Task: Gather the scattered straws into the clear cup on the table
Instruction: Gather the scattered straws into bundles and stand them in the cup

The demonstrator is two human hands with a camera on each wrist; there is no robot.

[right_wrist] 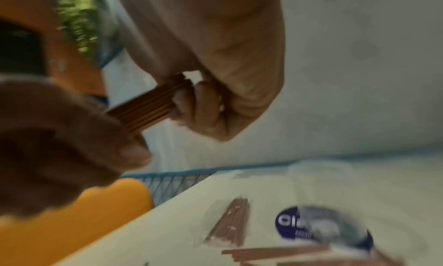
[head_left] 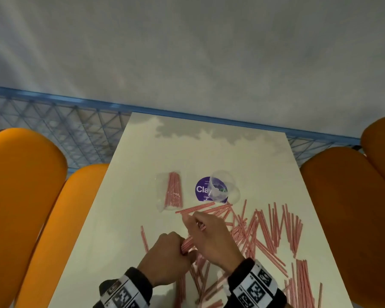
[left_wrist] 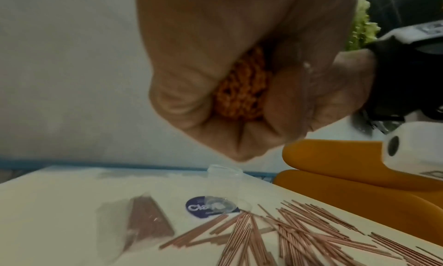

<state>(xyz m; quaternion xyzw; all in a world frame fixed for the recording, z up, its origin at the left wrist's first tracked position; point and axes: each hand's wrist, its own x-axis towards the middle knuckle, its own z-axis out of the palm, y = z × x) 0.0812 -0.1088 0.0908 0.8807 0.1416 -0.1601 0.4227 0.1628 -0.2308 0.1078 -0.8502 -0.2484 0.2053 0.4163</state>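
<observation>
My left hand grips one end of a bundle of red-and-white straws just above the white table. My right hand grips the same bundle further along. The left wrist view shows the left hand curled round the bundle's ends. In the blurred right wrist view, the right hand grips the bundle. The clear cup stands empty beyond my hands on a purple sticker. Many scattered straws lie to the right and under my wrists.
A clear bag of straws lies left of the cup. Orange chairs flank the table on both sides. A blue wire rack runs behind the table's far edge, against a grey wall.
</observation>
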